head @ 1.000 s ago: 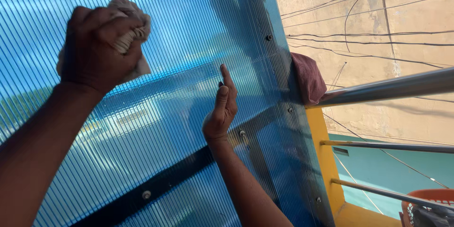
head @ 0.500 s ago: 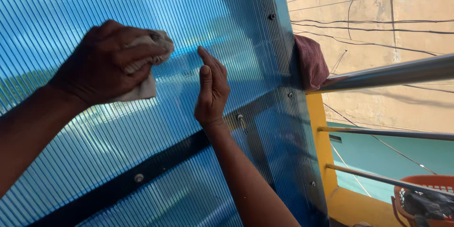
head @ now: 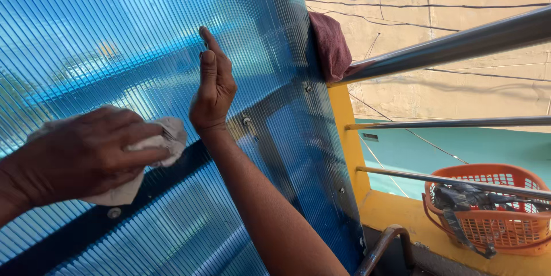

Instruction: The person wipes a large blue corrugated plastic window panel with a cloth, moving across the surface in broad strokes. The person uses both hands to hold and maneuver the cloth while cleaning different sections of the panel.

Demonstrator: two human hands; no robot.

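Your left hand (head: 86, 158), fingers pinching a white cloth (head: 152, 155), has slid lower down the blue ribbed panel (head: 115, 35); your right hand (head: 213, 83) stays flat, fingers together.

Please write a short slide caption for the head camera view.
Left hand presses white cloth on blue ribbed panel; right hand rests flat.

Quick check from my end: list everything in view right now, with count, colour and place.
ribbed panel: one, translucent blue, fills left and centre
dark strip: one, black, bolted diagonally across the panel
white cloth: one, against the panel, lower left
maroon cloth: one, draped at the panel's right edge
metal rails: three, silver, running right
yellow post: one, beside the panel
orange basket: one, lower right, dark cloth inside
left hand: gripping the white cloth
right hand: flat, open against the panel
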